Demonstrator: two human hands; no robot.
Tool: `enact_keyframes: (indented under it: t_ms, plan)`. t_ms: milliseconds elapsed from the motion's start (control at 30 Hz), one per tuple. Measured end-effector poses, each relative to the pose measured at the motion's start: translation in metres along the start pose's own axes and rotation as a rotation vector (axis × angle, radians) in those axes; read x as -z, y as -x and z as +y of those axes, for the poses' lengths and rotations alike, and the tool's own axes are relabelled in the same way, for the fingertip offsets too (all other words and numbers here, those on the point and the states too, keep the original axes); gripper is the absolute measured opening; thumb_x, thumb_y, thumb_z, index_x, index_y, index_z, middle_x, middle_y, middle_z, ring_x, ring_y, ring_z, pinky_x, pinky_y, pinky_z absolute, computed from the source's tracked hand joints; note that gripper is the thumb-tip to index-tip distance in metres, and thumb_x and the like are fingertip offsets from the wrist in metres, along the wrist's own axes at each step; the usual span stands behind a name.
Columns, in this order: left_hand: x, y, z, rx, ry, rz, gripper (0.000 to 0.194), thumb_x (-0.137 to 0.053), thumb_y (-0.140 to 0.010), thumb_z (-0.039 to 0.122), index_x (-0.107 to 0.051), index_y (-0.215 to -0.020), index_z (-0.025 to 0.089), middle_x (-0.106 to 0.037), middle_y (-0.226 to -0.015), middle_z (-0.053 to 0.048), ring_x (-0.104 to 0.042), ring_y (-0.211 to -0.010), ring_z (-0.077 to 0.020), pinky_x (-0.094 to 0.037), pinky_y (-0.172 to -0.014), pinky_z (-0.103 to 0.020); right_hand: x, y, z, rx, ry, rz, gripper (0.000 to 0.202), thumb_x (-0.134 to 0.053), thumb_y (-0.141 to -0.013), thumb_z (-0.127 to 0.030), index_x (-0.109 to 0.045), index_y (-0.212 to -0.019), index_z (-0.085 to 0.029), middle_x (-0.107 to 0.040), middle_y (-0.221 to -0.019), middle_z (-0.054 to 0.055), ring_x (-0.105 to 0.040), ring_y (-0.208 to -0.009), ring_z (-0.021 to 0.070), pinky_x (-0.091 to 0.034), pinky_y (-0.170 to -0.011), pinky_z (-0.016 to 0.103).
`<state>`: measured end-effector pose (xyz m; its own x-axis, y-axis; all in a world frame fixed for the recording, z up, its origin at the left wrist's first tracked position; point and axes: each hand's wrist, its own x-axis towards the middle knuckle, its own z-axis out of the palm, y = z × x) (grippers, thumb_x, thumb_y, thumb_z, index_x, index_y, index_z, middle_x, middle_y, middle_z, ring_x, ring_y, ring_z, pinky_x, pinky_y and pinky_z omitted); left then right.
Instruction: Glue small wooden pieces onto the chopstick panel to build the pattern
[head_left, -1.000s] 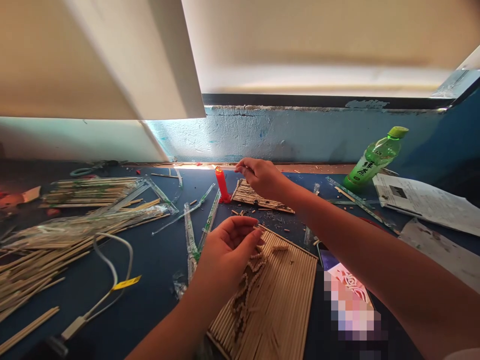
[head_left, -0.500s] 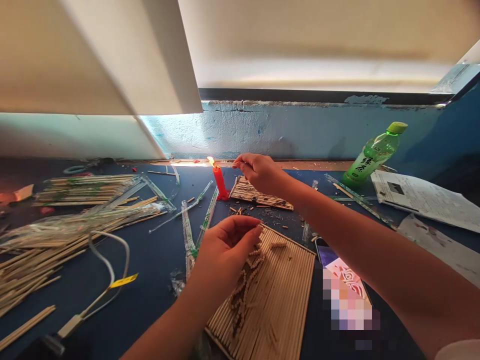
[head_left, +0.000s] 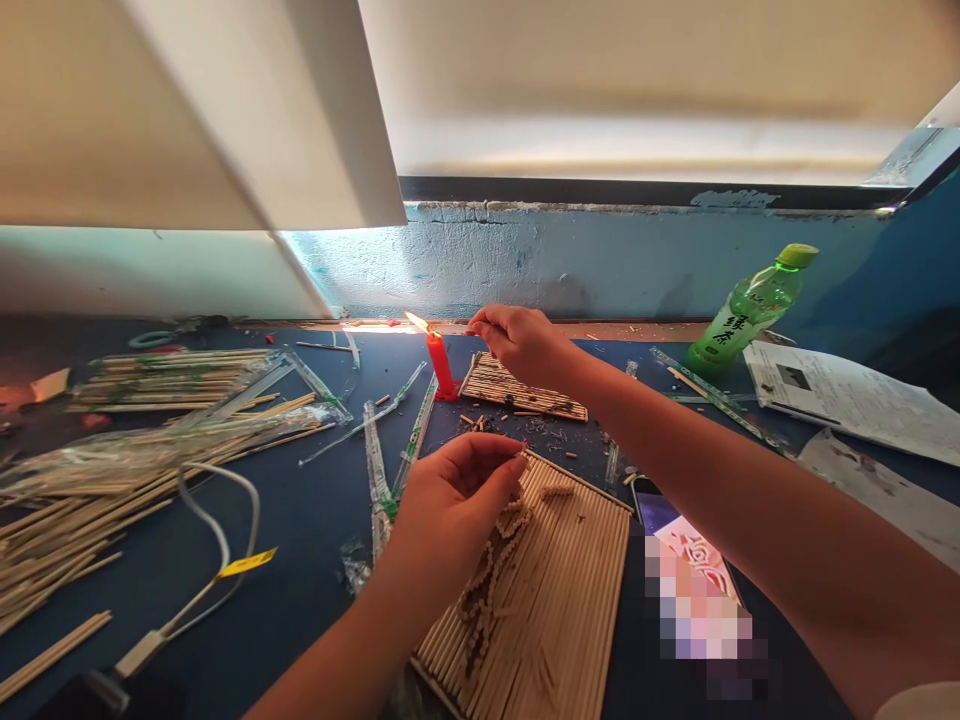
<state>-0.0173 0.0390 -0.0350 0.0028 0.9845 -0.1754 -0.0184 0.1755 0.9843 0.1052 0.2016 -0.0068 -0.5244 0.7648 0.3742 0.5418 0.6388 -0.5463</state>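
A lit red candle (head_left: 442, 366) stands upright on the dark blue table, its flame leaning left. Just right of the flame, my right hand (head_left: 516, 342) is closed in a pinch; whatever is between the fingertips is too small to make out. My left hand (head_left: 459, 500) hovers over a panel of wooden sticks (head_left: 577, 580), thumb and fingertips pinched together on something tiny that I cannot name. Small beige pieces in curving lines (head_left: 491, 575) lie on the panel, partly hidden by my left hand. Behind, under my right hand, sits a smaller stick panel (head_left: 517, 390).
Bundles of wooden sticks (head_left: 67, 520) and plastic wrappers (head_left: 300, 425) cover the left side, along with a white cable (head_left: 225, 530). On the right are a phone (head_left: 694, 560), a green tea bottle (head_left: 752, 310) and printed papers (head_left: 847, 400). Small scraps lie near the candle.
The candle flame has stretched and bent farther left. Both hands keep nearly the same place and the same pinch.
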Motion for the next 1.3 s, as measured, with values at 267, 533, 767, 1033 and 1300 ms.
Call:
enact_keyframes:
  t_ms: [267, 533, 767, 1033, 1300]
  plan:
    - [0.0016, -0.0025, -0.0083, -0.015, 0.035, -0.032, 0.019, -0.075, -0.082, 0.035, -0.071, -0.094, 0.022, -0.071, -0.082, 0.000, -0.066, -0.076, -0.0125, -0.052, -0.070, -0.021, -0.0020, -0.0005, -0.0011, -0.009, 0.025, -0.002, 0.031, -0.040, -0.098, -0.032, -0.066, -0.100, -0.016, -0.060, -0.070, 0.002, -0.048, -0.063, 0.0136, -0.033, -0.064, 0.028]
    - [0.0005, -0.0015, -0.0044, 0.001, 0.049, -0.001, 0.019, -0.077, -0.078, 0.032, -0.069, -0.090, 0.020, -0.071, -0.083, -0.002, -0.066, -0.075, -0.0137, -0.053, -0.068, -0.023, -0.0022, -0.0004, -0.0033, -0.034, 0.036, -0.010, 0.032, -0.041, -0.098, -0.034, -0.066, -0.104, -0.016, -0.058, -0.065, 0.001, -0.046, -0.060, 0.0138, -0.032, -0.064, 0.029]
    - [0.0011, -0.0017, -0.0058, -0.010, 0.039, -0.014, 0.018, -0.076, -0.080, 0.034, -0.069, -0.089, 0.020, -0.070, -0.081, 0.000, -0.065, -0.072, -0.0116, -0.052, -0.068, -0.021, -0.0032, -0.0010, -0.0031, -0.018, 0.014, -0.003, 0.030, -0.041, -0.098, -0.033, -0.066, -0.103, -0.016, -0.059, -0.068, 0.002, -0.046, -0.061, 0.0138, -0.033, -0.065, 0.030]
    - [0.0011, -0.0008, -0.0051, 0.000, 0.031, -0.022, 0.017, -0.075, -0.082, 0.035, -0.069, -0.090, 0.021, -0.069, -0.081, 0.001, -0.064, -0.073, -0.0106, -0.050, -0.067, -0.019, -0.0035, 0.0001, -0.0027, -0.030, 0.017, 0.003, 0.030, -0.041, -0.098, -0.034, -0.065, -0.101, -0.016, -0.059, -0.068, 0.002, -0.045, -0.061, 0.0134, -0.032, -0.064, 0.029]
    - [0.0015, -0.0008, -0.0051, 0.005, 0.027, -0.036, 0.017, -0.074, -0.083, 0.035, -0.068, -0.091, 0.021, -0.070, -0.081, 0.001, -0.064, -0.074, -0.0107, -0.050, -0.068, -0.019, -0.0059, -0.0007, -0.0010, -0.012, 0.003, 0.011, 0.029, -0.042, -0.098, -0.033, -0.065, -0.099, -0.016, -0.060, -0.070, 0.002, -0.046, -0.063, 0.0131, -0.032, -0.065, 0.029]
